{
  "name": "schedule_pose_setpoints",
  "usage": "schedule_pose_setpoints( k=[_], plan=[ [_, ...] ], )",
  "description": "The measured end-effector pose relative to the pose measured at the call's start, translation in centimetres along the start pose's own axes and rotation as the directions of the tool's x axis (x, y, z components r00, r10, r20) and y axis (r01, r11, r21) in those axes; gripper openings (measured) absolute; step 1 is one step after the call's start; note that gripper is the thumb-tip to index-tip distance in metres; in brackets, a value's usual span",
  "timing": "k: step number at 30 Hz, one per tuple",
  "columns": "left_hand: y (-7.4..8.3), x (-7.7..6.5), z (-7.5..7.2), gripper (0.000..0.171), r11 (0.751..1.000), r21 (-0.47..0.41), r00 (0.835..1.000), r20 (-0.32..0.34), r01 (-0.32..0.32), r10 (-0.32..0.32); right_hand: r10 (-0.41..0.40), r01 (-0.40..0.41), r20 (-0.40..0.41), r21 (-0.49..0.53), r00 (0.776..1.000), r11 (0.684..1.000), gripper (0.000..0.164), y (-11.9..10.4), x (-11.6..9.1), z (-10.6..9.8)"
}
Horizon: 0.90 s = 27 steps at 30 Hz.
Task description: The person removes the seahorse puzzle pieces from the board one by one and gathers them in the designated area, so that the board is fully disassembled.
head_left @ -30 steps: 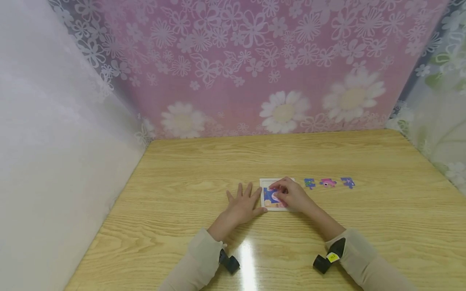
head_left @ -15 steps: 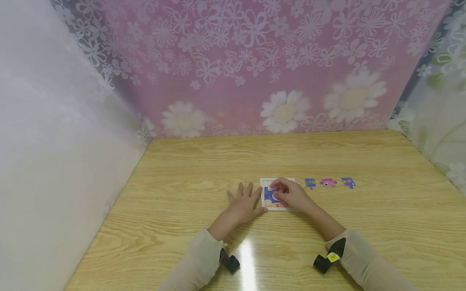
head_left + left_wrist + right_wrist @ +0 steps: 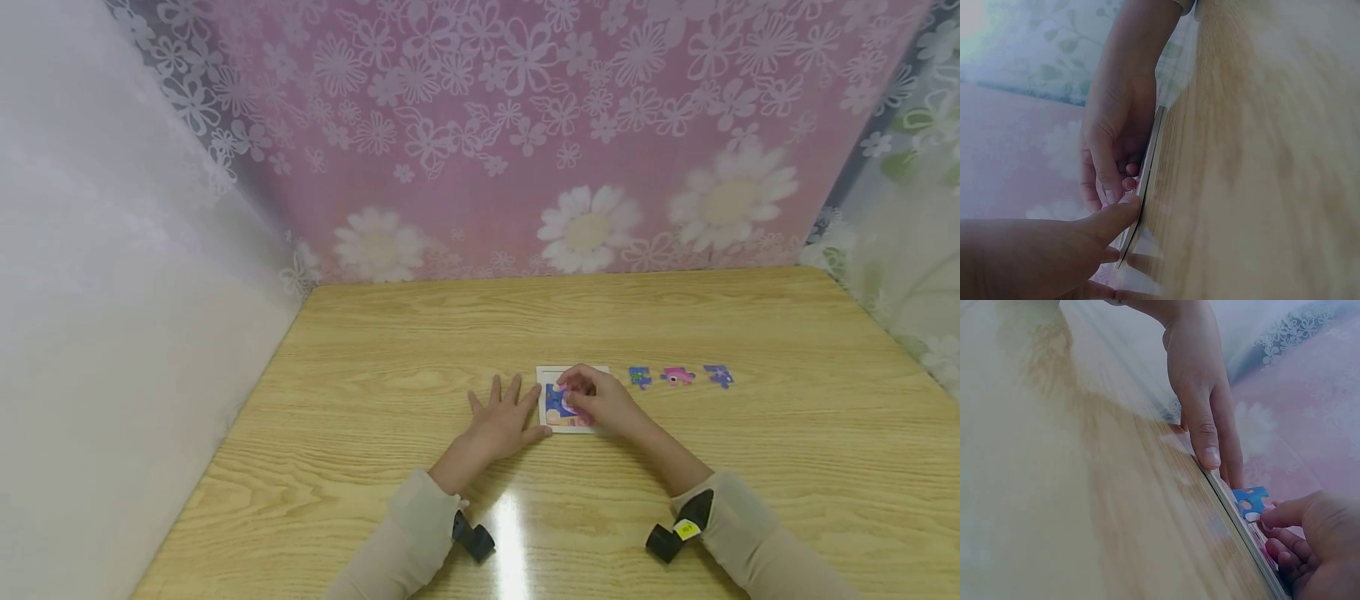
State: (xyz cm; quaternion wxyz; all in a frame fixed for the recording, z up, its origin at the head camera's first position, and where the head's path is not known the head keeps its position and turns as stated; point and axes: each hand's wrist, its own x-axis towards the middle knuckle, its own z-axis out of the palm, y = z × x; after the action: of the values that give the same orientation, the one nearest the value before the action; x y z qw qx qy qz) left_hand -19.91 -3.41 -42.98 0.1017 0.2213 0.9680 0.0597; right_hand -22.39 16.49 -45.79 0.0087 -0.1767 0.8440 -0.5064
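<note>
A small jigsaw puzzle board [image 3: 551,369] with a white frame lies on the table between both hands in the head view. My left hand [image 3: 498,425] is spread flat at its left side, with the thumb and index finger touching the frame's edge. Over the board, my right hand [image 3: 609,403] pinches a blue puzzle piece [image 3: 1251,497] between thumb and fingers. In the right wrist view that piece is tilted up from the board. Blue, orange and pink picture parts show in the lower half of the frame; the right hand hides the rest.
Three loose puzzle pieces lie in a row right of the board: a blue-green one [image 3: 640,377], a pink one [image 3: 678,377] with an eye, and a blue-purple one [image 3: 720,375]. Flowered pink cloth [image 3: 480,125] stands behind the wooden table [image 3: 337,400].
</note>
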Motion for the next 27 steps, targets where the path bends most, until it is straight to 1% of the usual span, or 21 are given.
schedule_pose_setpoints(
  k=[4,10,14,16,17,18,23,24,27],
  plan=[
    [0.04,-0.05,-0.07,0.07,1.0,0.0,1.0,0.0,0.002,-0.002,0.0,0.0,-0.004,0.015,1.0,1.0,0.018,-0.01,-0.04,-0.02],
    [0.11,-0.1,-0.22,0.07,1.0,0.0,1.0,0.008,0.003,-0.003,-0.013,0.013,-0.011,-0.036,1.0,0.999,0.016,0.26,0.01,0.16],
    [0.12,-0.1,-0.22,0.07,1.0,0.003,1.0,0.009,0.004,-0.004,-0.014,0.014,-0.017,-0.037,1.0,0.999,0.017,0.37,0.05,0.17],
    [0.13,-0.1,-0.22,0.07,1.0,0.005,1.0,0.009,0.005,-0.005,-0.012,0.011,-0.021,-0.03,1.0,0.999,0.017,0.26,-0.01,0.15],
    [0.13,-0.11,-0.23,0.07,1.0,0.004,1.0,0.009,0.005,-0.005,-0.009,0.008,-0.023,-0.029,1.0,1.0,0.016,-0.44,-0.22,0.09],
    [0.12,-0.08,-0.19,0.07,1.0,0.004,1.0,0.008,0.005,-0.005,-0.006,0.006,-0.022,-0.028,1.0,1.0,0.016,-0.47,-0.22,0.07],
    [-0.1,0.16,0.13,0.071,1.0,-0.011,1.0,0.002,-0.013,0.013,-0.009,0.009,-0.024,-0.029,1.0,1.0,0.016,-0.45,-0.25,-0.06],
    [-0.23,0.17,0.22,0.071,1.0,-0.02,1.0,0.0,-0.021,0.021,-0.015,0.015,-0.022,-0.025,1.0,1.0,0.016,0.22,-0.05,-0.01],
    [-0.76,-0.03,0.3,0.072,0.997,-0.051,0.998,-0.013,-0.057,0.056,-0.02,0.02,-0.017,-0.015,1.0,1.0,0.016,0.33,-0.01,0.19]
  ],
)
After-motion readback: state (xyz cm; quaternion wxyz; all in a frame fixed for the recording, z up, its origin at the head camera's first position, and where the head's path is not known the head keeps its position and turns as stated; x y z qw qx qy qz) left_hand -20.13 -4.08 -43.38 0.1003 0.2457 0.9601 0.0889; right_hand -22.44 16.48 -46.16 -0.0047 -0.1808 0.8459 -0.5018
